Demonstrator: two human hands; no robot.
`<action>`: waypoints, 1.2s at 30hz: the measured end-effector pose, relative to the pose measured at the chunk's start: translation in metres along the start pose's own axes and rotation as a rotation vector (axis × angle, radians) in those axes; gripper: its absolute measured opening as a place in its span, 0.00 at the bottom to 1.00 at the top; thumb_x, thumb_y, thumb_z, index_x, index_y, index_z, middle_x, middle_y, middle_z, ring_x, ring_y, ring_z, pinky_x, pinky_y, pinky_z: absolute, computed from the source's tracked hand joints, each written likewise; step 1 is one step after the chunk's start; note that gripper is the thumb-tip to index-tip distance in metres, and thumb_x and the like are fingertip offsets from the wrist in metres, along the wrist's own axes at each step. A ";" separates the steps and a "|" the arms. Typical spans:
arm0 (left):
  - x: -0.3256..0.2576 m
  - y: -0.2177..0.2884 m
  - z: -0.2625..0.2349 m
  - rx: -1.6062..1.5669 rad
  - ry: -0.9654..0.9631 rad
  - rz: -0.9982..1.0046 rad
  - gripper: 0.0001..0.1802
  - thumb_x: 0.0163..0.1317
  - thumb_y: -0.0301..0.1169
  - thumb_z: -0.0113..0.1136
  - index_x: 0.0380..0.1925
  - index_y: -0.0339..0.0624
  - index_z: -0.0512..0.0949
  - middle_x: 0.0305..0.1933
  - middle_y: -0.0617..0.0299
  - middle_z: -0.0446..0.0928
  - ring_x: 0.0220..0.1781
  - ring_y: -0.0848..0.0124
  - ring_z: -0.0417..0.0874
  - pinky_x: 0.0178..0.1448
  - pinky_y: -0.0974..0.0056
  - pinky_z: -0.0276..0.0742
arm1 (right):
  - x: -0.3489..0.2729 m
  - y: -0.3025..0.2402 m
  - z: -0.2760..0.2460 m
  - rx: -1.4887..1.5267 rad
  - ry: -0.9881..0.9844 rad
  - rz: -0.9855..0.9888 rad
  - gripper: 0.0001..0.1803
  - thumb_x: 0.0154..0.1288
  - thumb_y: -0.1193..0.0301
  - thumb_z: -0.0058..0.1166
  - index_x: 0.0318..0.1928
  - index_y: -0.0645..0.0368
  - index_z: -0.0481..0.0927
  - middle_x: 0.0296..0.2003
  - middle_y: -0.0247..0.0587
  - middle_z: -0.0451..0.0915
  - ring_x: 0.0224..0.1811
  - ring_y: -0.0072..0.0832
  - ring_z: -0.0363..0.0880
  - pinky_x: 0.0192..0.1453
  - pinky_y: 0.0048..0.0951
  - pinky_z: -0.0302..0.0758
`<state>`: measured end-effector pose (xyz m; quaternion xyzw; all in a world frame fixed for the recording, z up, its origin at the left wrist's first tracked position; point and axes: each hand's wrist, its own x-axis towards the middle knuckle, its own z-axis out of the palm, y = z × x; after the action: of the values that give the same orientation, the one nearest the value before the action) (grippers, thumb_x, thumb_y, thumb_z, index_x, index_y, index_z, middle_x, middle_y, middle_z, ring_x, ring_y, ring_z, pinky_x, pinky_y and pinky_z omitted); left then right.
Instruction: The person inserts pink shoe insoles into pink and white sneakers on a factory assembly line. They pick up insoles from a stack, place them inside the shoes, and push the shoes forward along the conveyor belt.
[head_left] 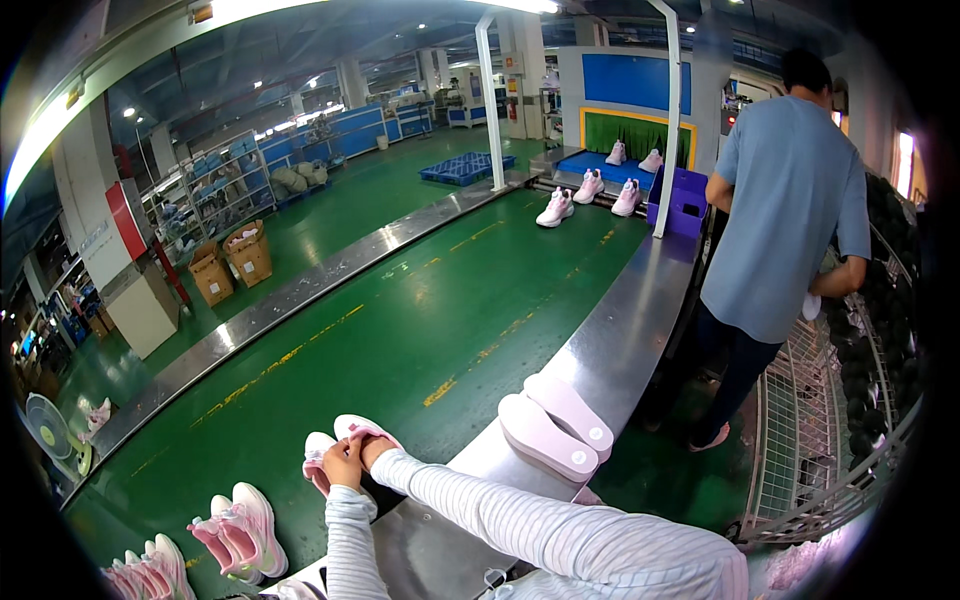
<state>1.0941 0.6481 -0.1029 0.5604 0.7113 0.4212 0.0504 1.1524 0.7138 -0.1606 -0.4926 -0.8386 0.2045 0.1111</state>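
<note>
Both hands are together over a pair of white and pink sneakers on the green conveyor belt [440, 330]. My left hand [343, 466] has its fingers closed at the opening of the left sneaker [316, 450]. The right sneaker [352, 423] has my right hand [375, 452] at its collar, with the fingers partly hidden inside. Two pale pink shoe soles [545, 437] lie side by side on the metal ledge [610, 345], right of my forearms. Each carries a small round white sticker at one end.
More sneakers [240, 530] stand on the belt at lower left, and others [590, 187] at its far end by a green curtain [625, 135]. A purple bin [685, 200] rests on the ledge. A co-worker [785, 210] stands at right beside a wire rack [805, 400].
</note>
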 end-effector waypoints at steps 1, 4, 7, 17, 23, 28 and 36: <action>0.001 0.001 0.001 -0.014 -0.004 -0.004 0.16 0.54 0.40 0.55 0.25 0.36 0.80 0.20 0.51 0.77 0.23 0.60 0.78 0.31 0.62 0.71 | -0.002 0.000 -0.003 0.012 -0.006 -0.005 0.19 0.60 0.64 0.39 0.51 0.54 0.71 0.53 0.50 0.67 0.49 0.42 0.72 0.53 0.38 0.68; 0.005 -0.002 0.003 0.017 -0.004 0.008 0.16 0.54 0.39 0.54 0.26 0.36 0.79 0.20 0.51 0.77 0.23 0.62 0.78 0.30 0.61 0.71 | -0.007 -0.002 -0.018 0.035 -0.042 -0.011 0.20 0.60 0.64 0.40 0.51 0.55 0.70 0.55 0.51 0.65 0.50 0.43 0.71 0.54 0.38 0.67; 0.012 -0.020 -0.006 0.026 -0.079 -0.029 0.16 0.54 0.40 0.53 0.29 0.37 0.79 0.24 0.48 0.77 0.27 0.55 0.78 0.35 0.58 0.73 | -0.034 -0.013 -0.038 0.092 -0.110 -0.074 0.20 0.59 0.64 0.41 0.52 0.55 0.70 0.56 0.51 0.63 0.51 0.44 0.70 0.55 0.38 0.66; -0.009 0.045 -0.007 0.236 -0.252 0.203 0.11 0.48 0.25 0.47 0.30 0.35 0.77 0.34 0.47 0.77 0.36 0.54 0.78 0.44 0.56 0.72 | -0.230 0.171 -0.170 -0.252 0.500 0.101 0.30 0.54 0.54 0.50 0.56 0.53 0.65 0.60 0.51 0.56 0.61 0.53 0.53 0.61 0.54 0.51; 0.024 -0.054 0.077 1.096 -0.970 0.113 0.13 0.48 0.35 0.49 0.30 0.45 0.79 0.39 0.55 0.77 0.38 0.55 0.76 0.44 0.61 0.72 | -0.236 0.204 -0.140 -0.322 0.417 0.152 0.34 0.55 0.45 0.43 0.58 0.50 0.63 0.60 0.50 0.56 0.62 0.54 0.50 0.60 0.63 0.42; 0.024 -0.048 0.081 1.193 -0.933 0.049 0.16 0.46 0.39 0.51 0.34 0.46 0.77 0.43 0.55 0.74 0.42 0.58 0.74 0.48 0.62 0.68 | -0.241 0.202 -0.142 -0.244 0.424 0.134 0.34 0.54 0.45 0.44 0.58 0.50 0.63 0.59 0.49 0.57 0.62 0.55 0.49 0.60 0.64 0.41; 0.011 -0.027 0.042 1.157 -1.071 0.088 0.24 0.42 0.46 0.54 0.41 0.47 0.74 0.49 0.56 0.71 0.49 0.62 0.70 0.55 0.63 0.62 | -0.239 0.206 -0.149 -0.179 0.460 0.098 0.33 0.54 0.47 0.45 0.56 0.53 0.65 0.59 0.50 0.58 0.62 0.55 0.50 0.61 0.63 0.40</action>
<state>1.0924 0.6800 -0.1433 0.6520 0.6734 -0.3414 0.0698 1.4883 0.6293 -0.1170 -0.5742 -0.7810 0.0172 0.2450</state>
